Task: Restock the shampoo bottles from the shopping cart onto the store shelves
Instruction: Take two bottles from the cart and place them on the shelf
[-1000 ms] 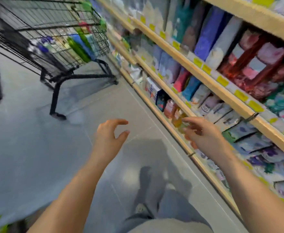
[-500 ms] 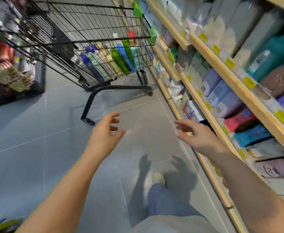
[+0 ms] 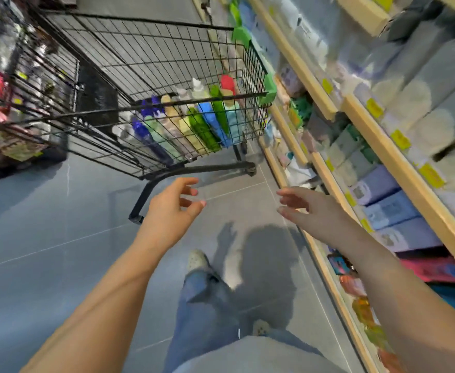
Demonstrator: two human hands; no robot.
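Observation:
A black wire shopping cart stands ahead in the aisle, its near end packed with several upright shampoo bottles in green, blue, yellow and purple. Wooden store shelves run along the right, filled with boxed and bagged goods. My left hand hovers over the floor just below the cart's base frame, fingers spread, holding nothing. Apart from it to the right, my right hand is held out close to the lower shelf edge, fingers apart and empty.
Grey tiled floor stretches between the cart and me. Another rack of goods stands at the left. My legs in jeans and light shoes show below. Yellow price tags line the shelf edges.
The cart has come closer and more to the middle of view as I walk toward it. Both hands stay open and empty, now farther from the shelf goods.

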